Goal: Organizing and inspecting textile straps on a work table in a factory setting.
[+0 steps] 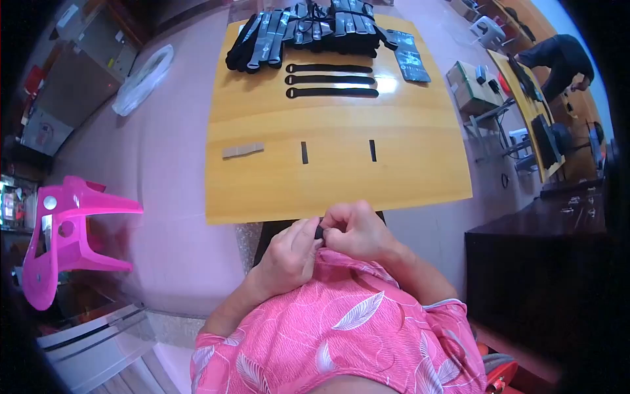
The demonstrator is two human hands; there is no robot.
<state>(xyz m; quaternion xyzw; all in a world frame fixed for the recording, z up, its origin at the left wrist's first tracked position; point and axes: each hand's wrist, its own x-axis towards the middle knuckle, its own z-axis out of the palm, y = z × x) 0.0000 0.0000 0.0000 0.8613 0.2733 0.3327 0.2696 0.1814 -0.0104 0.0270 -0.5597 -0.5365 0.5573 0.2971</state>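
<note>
1 yellow wooden table [341, 180] in front of me; 1 pink plastic chair [75, 230] on the floor, left. Far end of table: 1 pile of dark strap packs [262, 43], overlapping, can't count. My 2 hands: left hand [291, 255] curled, right hand [357, 233] pinching, both on 1 small black piece [319, 232]. 1 flat dark packet [410, 58] right of pile. 3 long black straps [333, 92], side by side, looped ends left. 1 beige strip [243, 150]; 2 short black strips [304, 152], apart, right of it. Smallest: that black piece, mostly hidden between my fingers, just my side of the table edge
</note>
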